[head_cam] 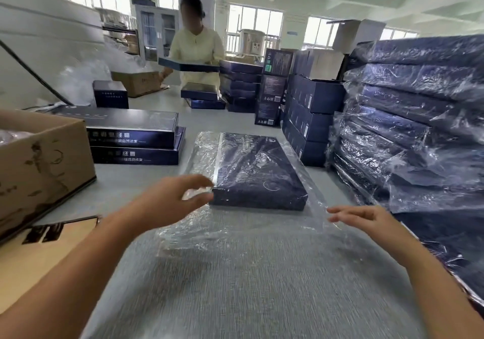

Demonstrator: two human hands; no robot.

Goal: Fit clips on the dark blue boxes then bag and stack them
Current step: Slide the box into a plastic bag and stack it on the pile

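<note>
A flat dark blue box (258, 171) lies lengthwise on the grey table inside a clear plastic bag (235, 228), whose open end spreads out toward me. My left hand (172, 197) hovers with fingers spread just left of the box's near left corner, over the bag's edge. At the bag's near right corner my right hand (366, 218) reaches in, fingers apart, its tips touching the film or just short of it. Neither hand holds anything. No clips can be made out.
Bagged blue boxes (419, 118) are stacked high on the right. Two unbagged boxes (133, 139) lie stacked at left, beside an open cardboard carton (42, 165). More blue boxes (309, 118) stand behind. A person (196, 48) across the table holds a box.
</note>
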